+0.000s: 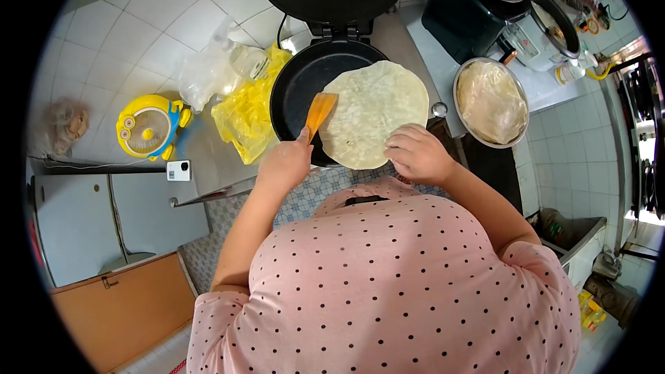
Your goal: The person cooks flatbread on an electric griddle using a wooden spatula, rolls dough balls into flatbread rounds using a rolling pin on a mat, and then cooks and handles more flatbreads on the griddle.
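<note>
left hand [288, 163] grips a spatula [321, 109]; right hand [418, 155] seems to pinch the flatbread [375, 112], partly over the black pan [296, 86].

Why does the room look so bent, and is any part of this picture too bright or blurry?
Head view: likely a wide lens, so the pale doors lean and the corners go black; head view, right edge: a bright patch washes out to white; head view, far left: the plastic bag looks hazy; head view, middle: the flatbread and spatula look reasonably crisp.
</note>
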A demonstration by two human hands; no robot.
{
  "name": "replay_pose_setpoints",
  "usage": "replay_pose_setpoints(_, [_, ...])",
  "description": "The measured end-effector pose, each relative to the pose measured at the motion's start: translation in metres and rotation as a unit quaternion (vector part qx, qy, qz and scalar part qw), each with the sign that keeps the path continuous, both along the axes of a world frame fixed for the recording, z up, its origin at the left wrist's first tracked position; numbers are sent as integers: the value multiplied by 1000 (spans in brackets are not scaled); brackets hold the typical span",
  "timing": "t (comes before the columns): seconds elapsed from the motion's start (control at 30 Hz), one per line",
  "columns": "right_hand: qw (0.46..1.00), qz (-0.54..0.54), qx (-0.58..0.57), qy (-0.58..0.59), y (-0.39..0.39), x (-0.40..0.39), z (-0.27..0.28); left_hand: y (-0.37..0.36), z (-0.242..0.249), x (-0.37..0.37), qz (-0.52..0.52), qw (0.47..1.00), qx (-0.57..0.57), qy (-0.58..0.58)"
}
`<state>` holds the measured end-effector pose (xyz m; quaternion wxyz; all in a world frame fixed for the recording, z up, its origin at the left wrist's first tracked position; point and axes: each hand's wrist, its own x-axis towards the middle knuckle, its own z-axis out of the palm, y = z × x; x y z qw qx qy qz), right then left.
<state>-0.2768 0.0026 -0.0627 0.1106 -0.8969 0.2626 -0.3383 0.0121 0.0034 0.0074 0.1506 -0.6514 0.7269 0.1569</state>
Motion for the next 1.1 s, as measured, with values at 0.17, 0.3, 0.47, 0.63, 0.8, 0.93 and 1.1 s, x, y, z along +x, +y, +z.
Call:
replay_pose_setpoints(0.17, [1000,-2,10,10,0,3,-2,-3,-5,-9,5,1000,-19,3])
replay_pose_setpoints(0.3, [1000,1,3,4,-1,0,2,1,10,-9,-21,1000,-7,-8])
replay_pose_setpoints(0.47, [1000,-4,-2,-15,-1,-3,-1,8,40,-11,24,999,14,-26])
replay_pose_setpoints(0.63, [1000,-1,-2,-22,-1,-3,-5,1,24,26,12,995,-15,100])
replay_pose_setpoints(0.8, [1000,5,15,-5,0,-5,-6,-8,49,64,247,917,128,284])
replay_pose_setpoints(0.93, [1000,10,23,4,1,-4,-6,-6,50,67,286,906,147,274])
replay_pose_setpoints(1.1, [999,9,33,11,1,-5,-5,-6,46,107,372,826,169,387])
